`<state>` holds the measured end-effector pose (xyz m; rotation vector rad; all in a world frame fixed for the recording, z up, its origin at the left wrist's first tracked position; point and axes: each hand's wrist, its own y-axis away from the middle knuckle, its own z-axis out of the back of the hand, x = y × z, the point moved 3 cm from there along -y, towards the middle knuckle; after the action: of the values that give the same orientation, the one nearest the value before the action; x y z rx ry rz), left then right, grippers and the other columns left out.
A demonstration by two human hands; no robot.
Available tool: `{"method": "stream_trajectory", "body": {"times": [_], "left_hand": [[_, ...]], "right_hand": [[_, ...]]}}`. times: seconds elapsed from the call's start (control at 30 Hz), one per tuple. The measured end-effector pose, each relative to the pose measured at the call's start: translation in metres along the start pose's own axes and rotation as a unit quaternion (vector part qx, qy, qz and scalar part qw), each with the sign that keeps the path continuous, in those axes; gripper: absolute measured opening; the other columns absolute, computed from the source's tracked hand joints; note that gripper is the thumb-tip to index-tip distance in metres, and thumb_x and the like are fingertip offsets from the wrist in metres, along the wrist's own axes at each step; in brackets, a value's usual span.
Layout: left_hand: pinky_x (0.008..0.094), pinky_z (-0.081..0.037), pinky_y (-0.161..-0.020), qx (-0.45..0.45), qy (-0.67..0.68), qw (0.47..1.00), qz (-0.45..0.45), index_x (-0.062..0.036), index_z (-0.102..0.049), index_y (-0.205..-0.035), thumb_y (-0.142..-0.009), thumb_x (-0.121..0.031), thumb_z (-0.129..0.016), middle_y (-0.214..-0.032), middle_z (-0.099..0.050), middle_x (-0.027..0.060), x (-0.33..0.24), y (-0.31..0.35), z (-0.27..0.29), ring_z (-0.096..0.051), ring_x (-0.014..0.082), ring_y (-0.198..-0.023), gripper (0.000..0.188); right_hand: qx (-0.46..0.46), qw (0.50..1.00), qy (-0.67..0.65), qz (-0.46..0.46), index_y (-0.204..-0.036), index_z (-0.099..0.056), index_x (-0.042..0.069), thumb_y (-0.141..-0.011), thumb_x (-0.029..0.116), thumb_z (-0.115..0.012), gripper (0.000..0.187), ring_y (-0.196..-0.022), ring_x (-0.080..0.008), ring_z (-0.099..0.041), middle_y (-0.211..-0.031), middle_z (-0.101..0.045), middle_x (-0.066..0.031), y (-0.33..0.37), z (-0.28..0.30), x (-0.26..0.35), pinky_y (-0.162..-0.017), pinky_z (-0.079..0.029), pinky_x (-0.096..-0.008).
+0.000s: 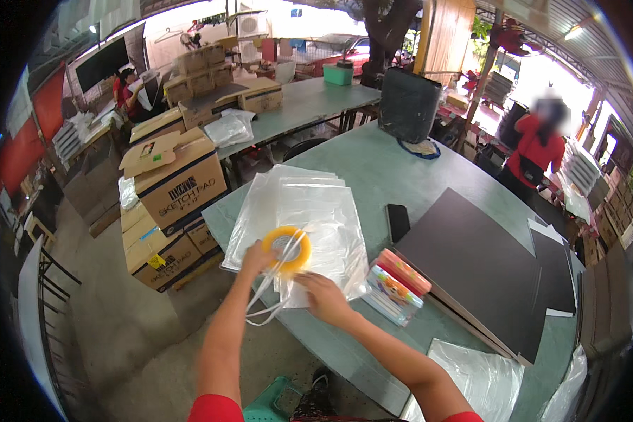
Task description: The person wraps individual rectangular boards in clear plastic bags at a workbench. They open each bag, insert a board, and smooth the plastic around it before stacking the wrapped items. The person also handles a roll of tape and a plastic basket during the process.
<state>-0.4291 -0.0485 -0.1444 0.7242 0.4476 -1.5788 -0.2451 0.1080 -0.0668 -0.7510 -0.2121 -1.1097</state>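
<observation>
A yellow roll of tape (304, 250) is in my left hand (259, 257), its fingers closed on the roll's left rim. White strips (258, 290) run across the roll and hang in a loop past the table edge. My right hand (325, 298) is just below the roll, fingers stretched toward it over the plastic; it seems to hold nothing. Under both hands lies an overlapping pile of clear plastic sleeves (330, 211). To the right are a pack of coloured pens (394, 290) with an orange-red pack (405, 270) beside it.
A black phone (398, 223) and large dark boards (471, 267) lie on the green table (344, 158). More clear plastic (471, 376) is at the near edge. Cardboard boxes (179, 186) are stacked left. A green stool (273, 397) stands below. A person in red (541, 151) stands far right.
</observation>
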Motion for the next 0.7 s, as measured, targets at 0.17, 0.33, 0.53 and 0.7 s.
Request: {"method": "stream_trajectory", "body": {"times": [0.17, 0.33, 0.53, 0.7], "left_hand": [[0.0407, -0.046, -0.07, -0.027, -0.04, 0.999, -0.003, 0.0042, -0.05, -0.092, -0.063, -0.032, -0.062, -0.084, -0.058, 0.0237, -0.005, 0.003, 0.014, -0.056, 0.0386, -0.08, 0.048], [0.0404, -0.046, -0.068, -0.026, 0.04, 0.999, -0.01, 0.0038, -0.048, -0.095, -0.063, -0.023, -0.059, -0.082, -0.058, 0.0224, 0.007, -0.002, 0.054, -0.057, 0.0378, -0.077, 0.043], [0.0385, -0.047, -0.065, -0.106, -0.144, 0.965, -0.192, -0.0021, -0.049, -0.098, -0.061, -0.019, -0.061, -0.085, -0.054, 0.0161, -0.075, 0.047, 0.084, -0.057, 0.0301, -0.075, 0.043], [0.0384, -0.046, -0.066, -0.043, -0.152, 0.951, -0.265, -0.0058, -0.05, -0.099, -0.06, -0.018, -0.061, -0.084, -0.051, 0.0131, -0.153, 0.1, 0.088, -0.055, 0.0326, -0.076, 0.042]], "right_hand": [[0.106, 0.98, 0.136, 0.104, -0.109, -0.048, 0.006, -0.069, 0.001, -0.047, 0.04, -0.097, -0.0271, -0.051, -0.104, -0.053, -0.0134, -0.077, -0.053, -0.007, -0.079, -0.042, -0.0374], [0.24, 0.958, 0.155, -0.039, -0.088, -0.049, 0.008, -0.073, 0.009, -0.045, 0.016, -0.078, -0.0269, -0.057, -0.087, -0.055, -0.0075, -0.051, -0.038, -0.081, -0.06, -0.046, -0.0393], [-0.075, 0.978, -0.085, -0.175, -0.119, -0.036, 0.002, -0.077, 0.025, -0.054, 0.051, -0.083, -0.0263, -0.057, -0.111, -0.049, -0.015, -0.046, 0.015, -0.045, -0.073, -0.045, -0.0334], [-0.105, 0.868, -0.314, -0.37, -0.117, -0.043, 0.001, -0.082, 0.046, -0.044, 0.056, -0.091, -0.0225, -0.053, -0.107, -0.051, -0.0155, -0.045, 0.001, -0.067, -0.074, -0.042, -0.0281]]}}
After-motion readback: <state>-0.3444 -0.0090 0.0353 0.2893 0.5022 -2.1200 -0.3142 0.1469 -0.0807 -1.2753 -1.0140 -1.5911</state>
